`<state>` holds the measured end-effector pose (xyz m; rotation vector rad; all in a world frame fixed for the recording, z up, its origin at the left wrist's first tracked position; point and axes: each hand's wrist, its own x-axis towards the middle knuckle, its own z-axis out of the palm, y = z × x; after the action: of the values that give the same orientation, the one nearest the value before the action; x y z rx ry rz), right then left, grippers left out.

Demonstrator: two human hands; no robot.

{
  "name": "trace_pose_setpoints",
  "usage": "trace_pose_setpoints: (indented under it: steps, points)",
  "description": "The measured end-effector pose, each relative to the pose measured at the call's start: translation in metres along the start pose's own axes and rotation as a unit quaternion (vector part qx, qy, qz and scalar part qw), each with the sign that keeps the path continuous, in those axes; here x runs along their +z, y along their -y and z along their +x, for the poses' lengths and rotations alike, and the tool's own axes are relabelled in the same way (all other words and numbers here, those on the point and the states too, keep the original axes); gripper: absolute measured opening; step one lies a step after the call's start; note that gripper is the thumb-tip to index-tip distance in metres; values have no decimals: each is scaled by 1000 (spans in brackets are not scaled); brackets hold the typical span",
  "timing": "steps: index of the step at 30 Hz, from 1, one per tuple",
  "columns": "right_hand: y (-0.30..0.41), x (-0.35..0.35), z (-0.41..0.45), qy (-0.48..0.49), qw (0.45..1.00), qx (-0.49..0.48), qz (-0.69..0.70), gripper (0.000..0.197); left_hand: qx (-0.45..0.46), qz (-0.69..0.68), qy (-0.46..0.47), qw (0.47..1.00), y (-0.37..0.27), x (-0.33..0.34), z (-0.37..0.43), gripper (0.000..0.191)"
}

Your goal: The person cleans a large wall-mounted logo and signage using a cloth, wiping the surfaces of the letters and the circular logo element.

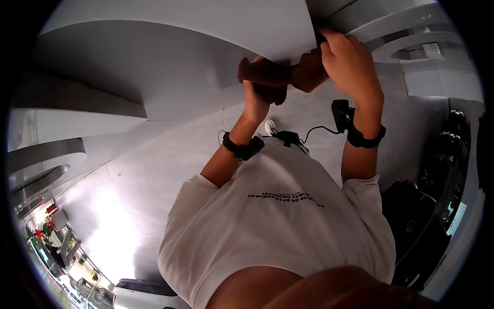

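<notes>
A dark brown cloth (270, 73) is bunched at the lower edge of a light grey panel (278, 31) in front of me. Gripping the cloth's left end is my left hand (256, 102), its fingers partly hidden behind the folds. My right hand (345, 58) is raised at the cloth's right end, by the panel's right edge, with fingers bent and fingertips lost in dark shadow; whether it pinches the cloth cannot be told. Both wrists wear black straps with small devices.
Grey floor tiles (127, 185) lie below. Curved grey structures stand at left and upper right (417, 50). A large black case or bag (413, 220) is at the right. Lower left, a white car (142, 295) and plants show.
</notes>
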<state>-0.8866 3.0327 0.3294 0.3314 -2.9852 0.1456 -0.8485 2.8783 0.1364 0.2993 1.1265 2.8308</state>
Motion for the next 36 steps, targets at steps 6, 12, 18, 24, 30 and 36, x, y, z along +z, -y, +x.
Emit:
trace_pose_setpoints:
  steps: [6,12,18,24,30,36]
  points:
    - [-11,-21,-44,13,987,29,155,26,15,-25,4,1000,1,2,-5,80]
    - [-61,46,-84,-37,748,139,648,32,-65,26,4,998,13,2,-19,74]
    - [-91,78,-85,-37,664,107,739,22,-77,45,-130,988,26,29,-27,66]
    - [-112,101,-74,-64,725,150,669,26,94,293,-9,951,12,63,-18,41]
    - [-111,108,-67,-34,755,-97,648,18,436,548,18,714,5,88,25,40]
    - [-133,117,-46,-84,770,-189,604,41,312,640,-19,702,20,134,32,49]
